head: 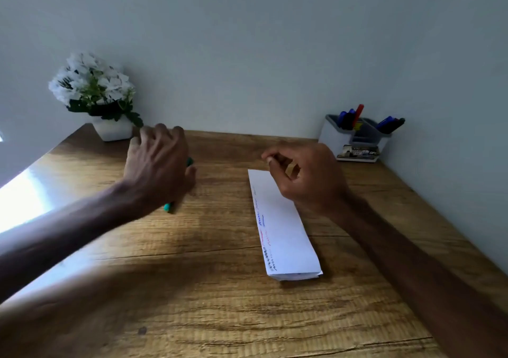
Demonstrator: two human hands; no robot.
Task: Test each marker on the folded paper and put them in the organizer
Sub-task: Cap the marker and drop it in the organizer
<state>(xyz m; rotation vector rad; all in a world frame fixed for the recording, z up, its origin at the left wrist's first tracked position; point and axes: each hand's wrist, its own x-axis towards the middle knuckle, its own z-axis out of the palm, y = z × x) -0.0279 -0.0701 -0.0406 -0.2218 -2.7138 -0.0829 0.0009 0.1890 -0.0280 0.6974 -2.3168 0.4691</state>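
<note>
A folded white paper [286,236] lies lengthwise on the wooden table [209,289], with blue, red and black scribbles along its left edge. A green marker [168,206] lies on the table left of centre, mostly hidden under my left hand [158,165], which hovers over it with fingers loosely spread, not curled round it. My right hand [305,176] hangs above the paper's far end, fingers loosely curled and holding nothing. The grey and white organizer [354,140] stands at the back right and holds several blue, black and red markers [357,114].
A white pot of white flowers [96,96] stands at the back left corner against the wall. Bright glare falls on the table's left edge. The table's right side meets the wall.
</note>
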